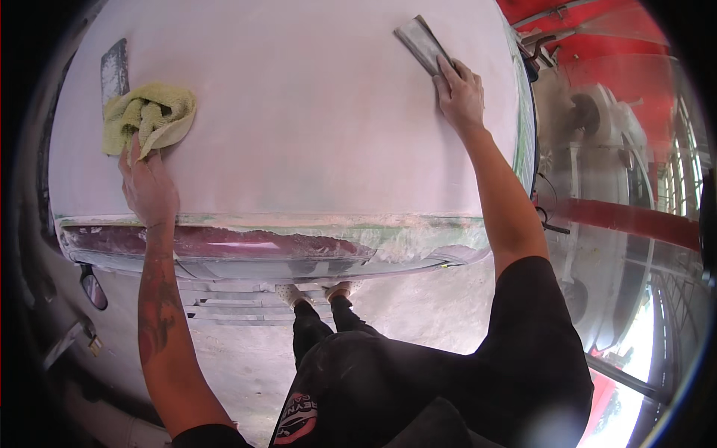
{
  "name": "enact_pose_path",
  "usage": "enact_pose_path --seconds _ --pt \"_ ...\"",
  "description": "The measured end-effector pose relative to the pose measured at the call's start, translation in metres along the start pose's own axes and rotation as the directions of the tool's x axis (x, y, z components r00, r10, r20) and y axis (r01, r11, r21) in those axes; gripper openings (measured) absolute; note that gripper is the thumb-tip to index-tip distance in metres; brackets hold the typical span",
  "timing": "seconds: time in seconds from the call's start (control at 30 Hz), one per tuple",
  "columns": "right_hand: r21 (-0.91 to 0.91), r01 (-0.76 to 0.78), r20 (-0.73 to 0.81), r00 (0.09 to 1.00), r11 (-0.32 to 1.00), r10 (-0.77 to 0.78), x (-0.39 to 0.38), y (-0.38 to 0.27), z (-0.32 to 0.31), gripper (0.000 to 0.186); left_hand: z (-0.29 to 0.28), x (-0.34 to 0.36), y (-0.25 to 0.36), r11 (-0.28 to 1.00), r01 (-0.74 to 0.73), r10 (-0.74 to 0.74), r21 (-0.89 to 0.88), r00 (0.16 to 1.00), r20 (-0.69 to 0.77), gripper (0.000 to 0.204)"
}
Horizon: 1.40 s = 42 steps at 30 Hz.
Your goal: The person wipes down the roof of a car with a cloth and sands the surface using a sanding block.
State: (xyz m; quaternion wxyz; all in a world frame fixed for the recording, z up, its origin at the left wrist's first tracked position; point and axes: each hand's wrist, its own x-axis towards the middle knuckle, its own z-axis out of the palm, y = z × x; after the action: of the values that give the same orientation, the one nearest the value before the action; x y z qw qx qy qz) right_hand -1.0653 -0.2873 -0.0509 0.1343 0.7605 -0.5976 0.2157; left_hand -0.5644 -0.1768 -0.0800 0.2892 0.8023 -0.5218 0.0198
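A broad, pale pinkish-white car roof fills the middle of the view. At its left, my left hand has its fingers closed on the near edge of a crumpled yellow-green cloth. Partly covered by that cloth is a grey, scuffed flat strip like a sanding block. On the far right part of the roof, my right hand grips the near end of a long grey sanding block, which lies against the surface. My right thumb and fingers wrap its sides.
Along the roof's near edge runs a dark red strip with patchy, worn paint. Below it, my feet stand on a slatted platform. A side mirror shows at lower left. Another vehicle under plastic sheeting is at the right.
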Motion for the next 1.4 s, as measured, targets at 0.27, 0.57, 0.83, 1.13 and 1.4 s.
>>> enact_pose_path --seconds 0.27,0.57,0.83,1.13,1.4 --pt "0.183 0.028 0.131 0.990 0.983 -0.053 -0.138 -0.104 -0.042 0.049 -0.013 0.000 -0.028 0.998 0.042 -0.042 0.051 0.999 -0.016 0.044" --pt "-0.159 -0.175 0.062 0.980 0.972 0.187 0.045 0.061 0.019 0.038 0.000 -0.001 -0.015 0.999 0.029 -0.030 -0.045 0.999 -0.016 0.045" --pt "0.086 0.046 0.175 0.983 0.995 -0.061 -0.086 -0.032 -0.040 0.052 -0.013 -0.001 -0.021 0.998 0.066 -0.066 0.004 0.998 -0.008 0.044" --pt "-0.224 -0.333 0.251 0.888 0.916 0.384 0.087 0.056 0.028 0.046 -0.008 -0.002 -0.023 1.000 0.004 -0.004 0.026 1.000 0.009 0.045" --pt "0.028 0.022 0.169 0.985 0.999 -0.026 -0.027 0.005 -0.015 0.051 -0.016 -0.002 -0.023 0.999 0.035 -0.035 0.042 0.999 0.005 0.045"
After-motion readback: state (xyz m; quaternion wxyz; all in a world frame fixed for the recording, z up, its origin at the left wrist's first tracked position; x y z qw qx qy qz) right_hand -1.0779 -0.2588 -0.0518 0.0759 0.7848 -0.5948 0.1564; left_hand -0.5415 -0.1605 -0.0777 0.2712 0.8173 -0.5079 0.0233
